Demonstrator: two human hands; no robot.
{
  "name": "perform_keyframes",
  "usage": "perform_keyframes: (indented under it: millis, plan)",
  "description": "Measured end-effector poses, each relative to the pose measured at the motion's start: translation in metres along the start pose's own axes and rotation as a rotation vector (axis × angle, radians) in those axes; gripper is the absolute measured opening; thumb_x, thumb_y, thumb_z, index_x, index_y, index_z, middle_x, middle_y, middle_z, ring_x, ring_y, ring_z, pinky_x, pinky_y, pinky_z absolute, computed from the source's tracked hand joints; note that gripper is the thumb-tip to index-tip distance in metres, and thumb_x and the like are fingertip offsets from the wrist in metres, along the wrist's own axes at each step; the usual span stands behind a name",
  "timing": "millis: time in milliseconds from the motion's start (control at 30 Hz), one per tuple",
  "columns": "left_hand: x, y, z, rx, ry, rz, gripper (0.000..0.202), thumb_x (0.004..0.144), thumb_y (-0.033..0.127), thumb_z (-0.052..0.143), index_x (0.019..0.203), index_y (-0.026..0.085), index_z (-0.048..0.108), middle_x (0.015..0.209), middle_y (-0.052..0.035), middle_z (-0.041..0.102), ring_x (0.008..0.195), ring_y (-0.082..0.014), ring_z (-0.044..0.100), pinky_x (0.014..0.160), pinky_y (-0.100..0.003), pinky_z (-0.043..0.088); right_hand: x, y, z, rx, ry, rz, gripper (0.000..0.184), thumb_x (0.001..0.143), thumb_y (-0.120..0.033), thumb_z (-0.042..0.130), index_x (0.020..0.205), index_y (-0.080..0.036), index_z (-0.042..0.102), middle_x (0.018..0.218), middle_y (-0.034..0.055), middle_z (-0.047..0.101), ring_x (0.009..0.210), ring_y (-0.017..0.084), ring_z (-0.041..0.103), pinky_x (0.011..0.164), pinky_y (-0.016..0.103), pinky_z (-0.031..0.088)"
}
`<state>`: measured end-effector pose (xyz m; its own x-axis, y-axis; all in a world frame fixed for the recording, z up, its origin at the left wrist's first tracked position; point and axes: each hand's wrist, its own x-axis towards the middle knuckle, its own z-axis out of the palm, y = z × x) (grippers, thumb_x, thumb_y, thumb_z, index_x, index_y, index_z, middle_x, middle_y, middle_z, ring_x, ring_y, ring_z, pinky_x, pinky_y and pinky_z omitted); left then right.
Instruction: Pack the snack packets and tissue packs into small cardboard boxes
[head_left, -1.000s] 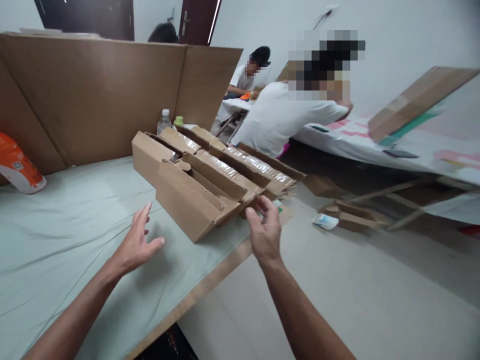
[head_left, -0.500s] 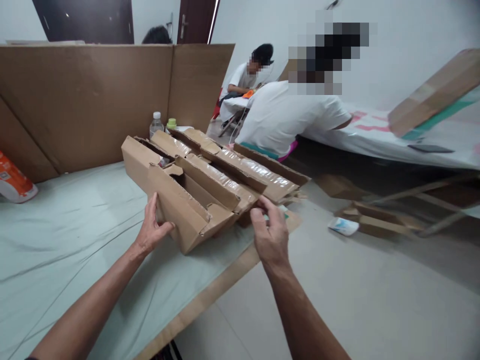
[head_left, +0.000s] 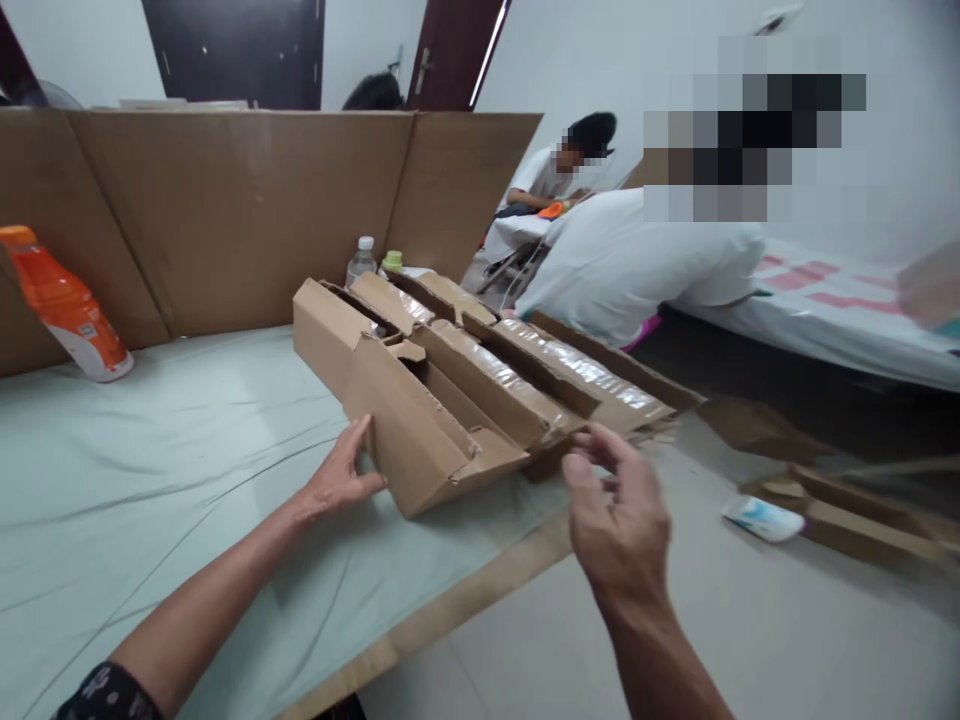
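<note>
Listing one cardboard organizer (head_left: pixel 480 385), lying on the worktop (head_left: pixel 225 420), with long troughs running from far left to near right. Showing left hand (head_left: pixel 341 480) against or just beside its near-left wall, fingers spreading; right hand (head_left: pixel 622 515) beside its near-right end, fingers curling loosely (contact or pinch being impossible to tell). Including orange bottle (head_left: pixel 71 300), standing left of organizer; clear bottle (head_left: pixel 364 262), standing behind it.
</note>
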<state>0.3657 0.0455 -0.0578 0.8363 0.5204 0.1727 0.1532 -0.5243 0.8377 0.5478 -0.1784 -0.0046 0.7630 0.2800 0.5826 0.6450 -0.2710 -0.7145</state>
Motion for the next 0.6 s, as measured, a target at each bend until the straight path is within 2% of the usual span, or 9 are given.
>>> perform_keyframes:
  millis: [100, 200, 300, 400, 500, 600]
  plan:
    - [-0.022, -0.008, -0.017, 0.110, 0.059, -0.030, 0.046, 0.100, 0.037, 0.067, 0.141, 0.020, 0.056, 0.147, -0.0132, 0.054, 0.129, -0.0315, 0.059, 0.105, -0.056, 0.053, 0.012, -0.047, -0.008, 0.008, -0.008, -0.241, 0.035, 0.095, -0.050, 0.057, 0.116, -0.025, 0.070, 0.117, 0.0123, 0.069, 0.109, 0.032, 0.066, 0.092, 0.052, 0.054]
    - [-0.040, -0.022, -0.042, 0.221, 0.155, -0.077, 0.044, 0.100, 0.037, 0.067, 0.138, 0.019, 0.058, 0.145, -0.0129, 0.057, 0.126, -0.0305, 0.060, 0.104, -0.055, 0.054, 0.042, -0.095, 0.008, 0.010, -0.176, -0.463, 0.024, 0.096, -0.041, 0.057, 0.111, -0.027, 0.070, 0.116, 0.0095, 0.071, 0.115, 0.030, 0.065, 0.103, 0.052, 0.051]
    - [-0.057, -0.039, -0.068, 0.322, 0.256, -0.128, 0.043, 0.100, 0.037, 0.067, 0.138, 0.019, 0.058, 0.145, -0.0129, 0.056, 0.127, -0.0307, 0.060, 0.105, -0.055, 0.053, 0.081, -0.136, 0.058, -0.114, -0.441, -0.594, 0.028, 0.094, -0.039, 0.057, 0.113, -0.022, 0.070, 0.125, 0.0120, 0.068, 0.122, 0.032, 0.062, 0.109, 0.052, 0.046]
    - [-0.077, -0.054, -0.085, 0.404, 0.326, -0.162, 0.047, 0.099, 0.037, 0.068, 0.141, 0.019, 0.056, 0.152, -0.0133, 0.051, 0.136, -0.0342, 0.053, 0.112, -0.061, 0.046, 0.113, -0.167, 0.128, -0.440, -0.687, -0.577, 0.044, 0.091, -0.039, 0.063, 0.128, -0.016, 0.065, 0.139, 0.0174, 0.061, 0.132, 0.038, 0.054, 0.110, 0.054, 0.042]
    - [-0.090, -0.063, -0.089, 0.447, 0.342, -0.175, 0.056, 0.092, 0.027, 0.070, 0.144, 0.017, 0.054, 0.160, -0.0172, 0.042, 0.149, -0.0399, 0.038, 0.120, -0.066, 0.034, 0.126, -0.182, 0.192, -0.653, -0.799, -0.479, 0.060, 0.086, -0.044, 0.071, 0.135, -0.011, 0.059, 0.135, 0.0232, 0.062, 0.128, 0.043, 0.056, 0.104, 0.057, 0.043]
    - [-0.094, -0.067, -0.084, 0.456, 0.328, -0.179, 0.064, 0.083, 0.018, 0.066, 0.145, 0.016, 0.054, 0.162, -0.0188, 0.040, 0.153, -0.0403, 0.032, 0.125, -0.063, 0.029, 0.127, -0.177, 0.232, -0.725, -0.849, -0.384, 0.060, 0.084, -0.046, 0.074, 0.128, -0.007, 0.062, 0.118, 0.0250, 0.069, 0.116, 0.042, 0.064, 0.099, 0.056, 0.046]
